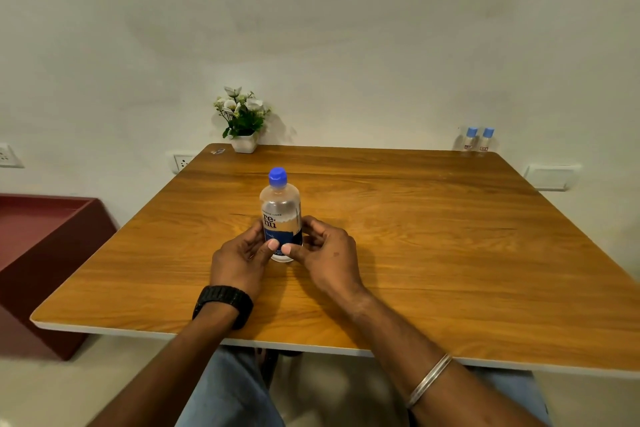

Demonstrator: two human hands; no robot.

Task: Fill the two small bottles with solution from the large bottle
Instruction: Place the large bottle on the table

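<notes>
One large bottle [280, 215] stands near the table's [433, 236] middle. Two small bottles [478, 140] stand side by side at its far right corner. One potted plant [243, 120] sits at the far edge, with one small item [217, 151], perhaps keys, at the far left corner.

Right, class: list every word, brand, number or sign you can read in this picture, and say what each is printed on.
"re-nu": in large dark letters on the label of the large bottle.
Small line above that brand name: too small to read.
White word on the blue band of that label: blurred, not readable.
Labels on the two small bottles at the far right corner of the table: too small to read.
</notes>
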